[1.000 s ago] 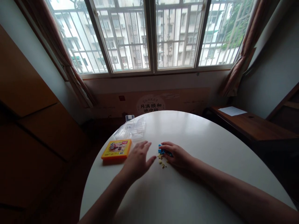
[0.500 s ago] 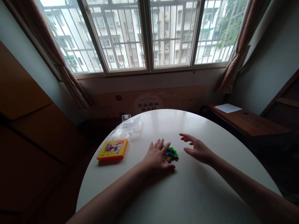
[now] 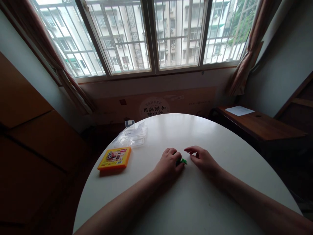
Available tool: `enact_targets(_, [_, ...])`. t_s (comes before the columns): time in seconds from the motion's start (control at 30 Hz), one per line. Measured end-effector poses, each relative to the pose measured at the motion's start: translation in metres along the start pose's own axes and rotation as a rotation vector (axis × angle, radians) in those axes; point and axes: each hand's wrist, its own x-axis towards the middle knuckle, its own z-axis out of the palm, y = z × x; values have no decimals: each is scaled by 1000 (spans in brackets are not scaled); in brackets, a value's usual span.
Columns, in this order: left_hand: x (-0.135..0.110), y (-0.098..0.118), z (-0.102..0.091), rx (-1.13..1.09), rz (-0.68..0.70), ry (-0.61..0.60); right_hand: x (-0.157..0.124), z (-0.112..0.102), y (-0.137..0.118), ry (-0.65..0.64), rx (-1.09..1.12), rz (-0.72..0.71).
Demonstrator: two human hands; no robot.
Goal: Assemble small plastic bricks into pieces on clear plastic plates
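1. The person's left hand [image 3: 170, 162] is at the middle of the white, round, smooth-topped table [image 3: 220, 137], with its fingers curled downward over a cluster of small bright-green pieces [image 3: 184, 161].
2. Some of the green pieces show at the right side of that hand, by the thumb and fingertips; the rest are hidden, so whether the fingers grip any or only cover them, I cannot tell.
3. The right hand [image 3: 202, 160] is open and holds nothing, its fingers loosely bent and pointing left, just to the right of the green pieces and apart from them.
4. On the left part of the table lies a flat, rectangular yellow-orange box [image 3: 114, 159] with a printed picture on top, well apart from both hands.
5. Beyond it, near the far left edge, sit several transparent plastic cases [image 3: 133, 134].
6. To the far right, a brown wooden desk [image 3: 271, 127] bears white paper [image 3: 239, 111].
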Motion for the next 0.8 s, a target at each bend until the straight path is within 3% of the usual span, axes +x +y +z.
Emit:
enact_targets(0.37, [0, -4, 3, -78, 0, 18, -13, -4, -15, -93, -177, -90])
enact_targets(0.63, [0, -11, 4, -242, -3, 86, -9, 16, -27, -67, -178, -83])
enact_targets(0.8, [0, -14, -5, -352, -15, 160, -10, 5, -19, -76, -130, -117])
